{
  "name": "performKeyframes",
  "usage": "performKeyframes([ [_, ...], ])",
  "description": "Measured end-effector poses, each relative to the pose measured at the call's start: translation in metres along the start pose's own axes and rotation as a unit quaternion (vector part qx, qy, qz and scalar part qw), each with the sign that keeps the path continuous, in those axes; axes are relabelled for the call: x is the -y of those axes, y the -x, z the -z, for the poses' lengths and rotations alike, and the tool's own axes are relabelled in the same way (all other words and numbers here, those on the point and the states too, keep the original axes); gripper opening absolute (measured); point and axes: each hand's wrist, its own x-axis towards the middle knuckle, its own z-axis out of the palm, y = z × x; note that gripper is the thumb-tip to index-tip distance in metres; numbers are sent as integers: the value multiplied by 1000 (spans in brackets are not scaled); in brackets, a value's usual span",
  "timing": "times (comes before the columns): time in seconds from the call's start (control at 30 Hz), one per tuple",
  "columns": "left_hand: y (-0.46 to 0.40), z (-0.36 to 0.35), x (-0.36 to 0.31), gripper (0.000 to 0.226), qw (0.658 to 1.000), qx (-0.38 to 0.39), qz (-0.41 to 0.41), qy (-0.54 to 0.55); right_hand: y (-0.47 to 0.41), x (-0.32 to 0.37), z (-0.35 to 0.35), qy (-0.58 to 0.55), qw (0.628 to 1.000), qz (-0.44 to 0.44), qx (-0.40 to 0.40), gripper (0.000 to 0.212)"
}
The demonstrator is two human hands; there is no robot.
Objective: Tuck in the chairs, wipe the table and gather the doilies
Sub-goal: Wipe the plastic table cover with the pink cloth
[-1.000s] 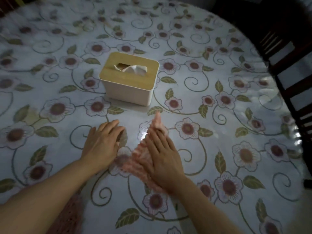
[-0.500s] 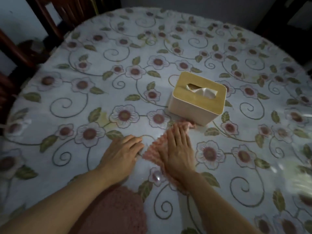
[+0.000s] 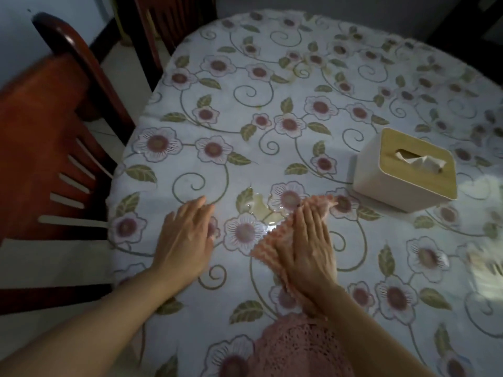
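Since the earlier frame the view has swung left: the white tissue box with a pale wooden lid (image 3: 405, 170) now sits at 3 o'clock instead of near centre, and a dark red wooden chair (image 3: 51, 148) has come into view at 9 o'clock, close against the rim. The right hand (image 3: 310, 246) stays flat, fingers straight and together, pressing a pink knitted cloth (image 3: 268, 244) onto the worktop (image 3: 245, 91), an oval covered in a floral plastic sheet. The cloth's far tip pokes out beyond the fingertips, near the box but apart from it. A wet glossy patch (image 3: 261, 206) lies just at 11 o'clock of that hand. The left hand (image 3: 187, 238) rests palm down, fingers relaxed, holding nothing. A pink crocheted doily (image 3: 296, 352) lies at 6 o'clock, partly under the right forearm
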Motion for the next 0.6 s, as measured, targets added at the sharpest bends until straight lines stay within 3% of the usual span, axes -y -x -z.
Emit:
performKeyframes([
  [0.17, -14, -2, 25, 47, 999, -22, 14, 25, -66, 28, 1, 0, 999, -43, -6, 83],
  [0.27, -13, -6, 27, 44, 997, -49, 14, 55, -76, 59, -1, -2, 998, 64, 21, 65],
  [0.37, -12, -7, 24, 43, 996, -54, 23, 64, -56, 73, -3, 15, 978, 201, 53, 68],
  [0.43, -12, -7, 23, 39, 997, -53, 21, 57, -48, 62, 0, 9, 967, 247, 68, 65],
  [0.5, -12, -7, 23, 41, 997, -53, 21, 54, -60, 35, 6, 5, 980, 192, 52, 63],
  [0.6, -8, -11, 23, 47, 996, -59, 21, 68, -95, 1, 10, 13, 1000, 16, -9, 65],
])
